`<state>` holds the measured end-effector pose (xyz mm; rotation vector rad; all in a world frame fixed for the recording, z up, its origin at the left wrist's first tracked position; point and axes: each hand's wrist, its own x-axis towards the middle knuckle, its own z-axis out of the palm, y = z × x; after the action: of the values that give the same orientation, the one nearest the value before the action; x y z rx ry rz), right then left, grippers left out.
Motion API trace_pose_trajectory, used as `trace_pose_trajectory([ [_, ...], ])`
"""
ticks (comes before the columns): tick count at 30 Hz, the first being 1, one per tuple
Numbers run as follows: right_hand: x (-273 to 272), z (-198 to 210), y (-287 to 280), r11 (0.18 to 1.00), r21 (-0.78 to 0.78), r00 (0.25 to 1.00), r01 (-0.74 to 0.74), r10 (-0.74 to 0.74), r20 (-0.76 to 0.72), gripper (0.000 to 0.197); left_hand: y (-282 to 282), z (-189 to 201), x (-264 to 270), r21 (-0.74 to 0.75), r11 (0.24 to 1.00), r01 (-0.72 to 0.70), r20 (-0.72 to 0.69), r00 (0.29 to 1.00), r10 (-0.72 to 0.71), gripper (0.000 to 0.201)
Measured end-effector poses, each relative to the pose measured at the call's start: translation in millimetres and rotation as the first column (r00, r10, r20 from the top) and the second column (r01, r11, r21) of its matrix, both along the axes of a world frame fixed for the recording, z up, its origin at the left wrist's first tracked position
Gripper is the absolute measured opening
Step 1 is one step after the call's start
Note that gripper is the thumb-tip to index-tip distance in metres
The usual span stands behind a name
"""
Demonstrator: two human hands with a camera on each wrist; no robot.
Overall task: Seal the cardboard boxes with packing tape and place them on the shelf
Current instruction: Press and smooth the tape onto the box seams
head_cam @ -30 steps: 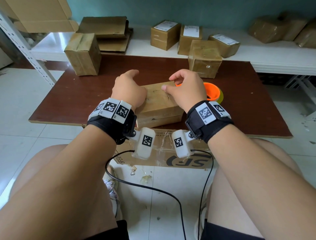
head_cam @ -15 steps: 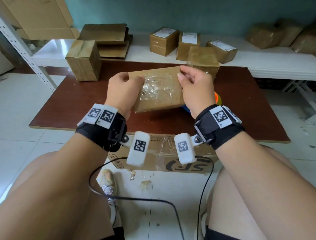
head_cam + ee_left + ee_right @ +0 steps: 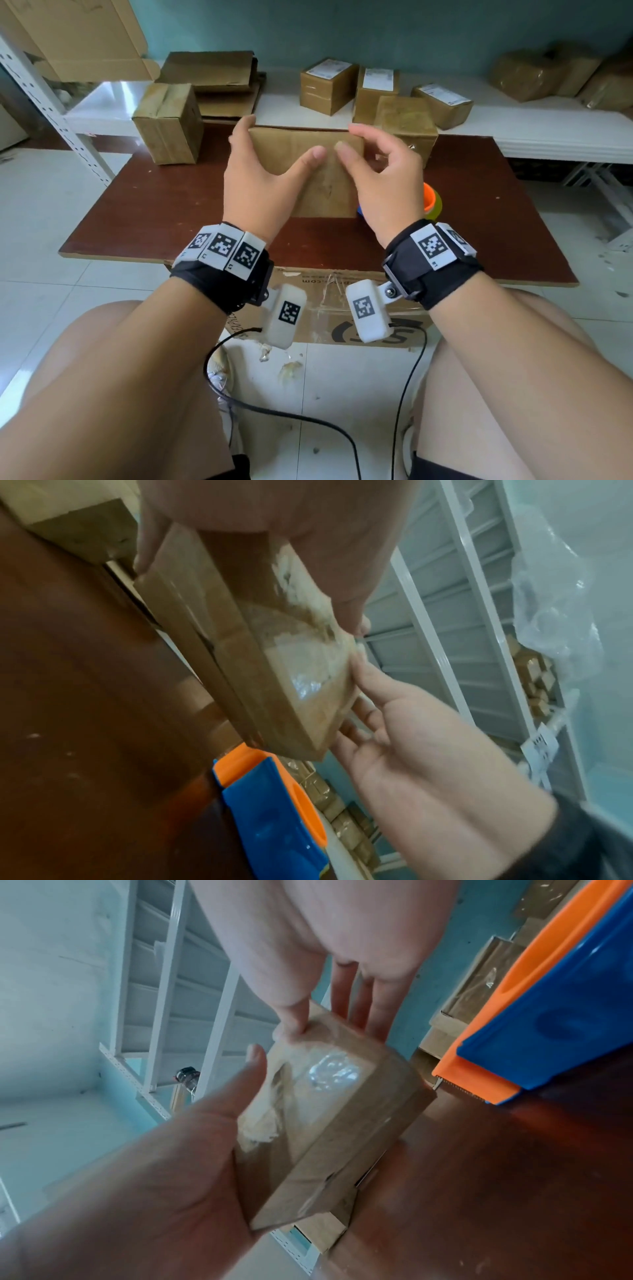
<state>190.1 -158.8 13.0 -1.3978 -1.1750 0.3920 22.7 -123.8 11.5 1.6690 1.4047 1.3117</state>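
I hold a small flat cardboard box (image 3: 308, 178) on edge above the brown table (image 3: 164, 212), its plain face toward me. My left hand (image 3: 274, 147) grips its left side, thumb on the near face and fingers round the back. My right hand (image 3: 352, 138) pinches the upper right corner between thumb and index finger. The far face carries clear tape, seen on the box (image 3: 291, 674) in the left wrist view and on the box (image 3: 329, 1096) in the right wrist view. An orange and blue tape dispenser (image 3: 432, 202) lies on the table behind my right wrist.
Two closed boxes stand on the table, one at the back left (image 3: 168, 123) and one at the back right (image 3: 407, 135). The white shelf (image 3: 548, 137) behind holds labelled boxes (image 3: 329, 84) and flat cardboard (image 3: 212, 75). A large carton (image 3: 342, 301) sits under the table's front edge.
The box lay on the table a second ago. Both hands lifted it and turned it over: its taped face showed toward me half a second ago, now the plain face does.
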Motion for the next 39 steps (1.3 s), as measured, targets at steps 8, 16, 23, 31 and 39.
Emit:
trace_pose_trajectory([
  [8, 11.0, 4.6, 1.5, 0.999, -0.005, 0.984, 0.048, -0.047, 0.170, 0.090, 1.5, -6.1, 2.1, 0.078, 0.994, -0.073, 0.100, 0.993, 0.066, 0.057],
  [16, 17.4, 2.7, 12.7, 0.980, -0.150, 0.989, 0.129, -0.116, 0.091, 0.054, -18.3, -13.1, 21.0, 0.146, 0.979, 0.143, -0.063, 0.989, -0.135, 0.090],
  [23, 21.9, -10.2, 17.2, 0.975, -0.223, 0.988, 0.024, 0.012, 0.156, 0.044, 0.9, -9.1, 7.3, 0.030, 0.996, -0.089, 0.134, 0.987, 0.084, 0.039],
  [31, 15.4, -6.3, 8.5, 0.976, -0.211, 0.999, 0.045, -0.040, 0.027, 0.073, 1.3, -6.4, 6.5, -0.232, 0.966, 0.117, 0.322, 0.946, -0.037, 0.046],
  [39, 20.9, -14.7, 13.6, 0.966, -0.257, 0.992, -0.036, 0.065, 0.106, 0.045, 8.4, -15.1, -1.3, -0.113, 0.991, 0.078, 0.030, 0.997, -0.075, 0.068],
])
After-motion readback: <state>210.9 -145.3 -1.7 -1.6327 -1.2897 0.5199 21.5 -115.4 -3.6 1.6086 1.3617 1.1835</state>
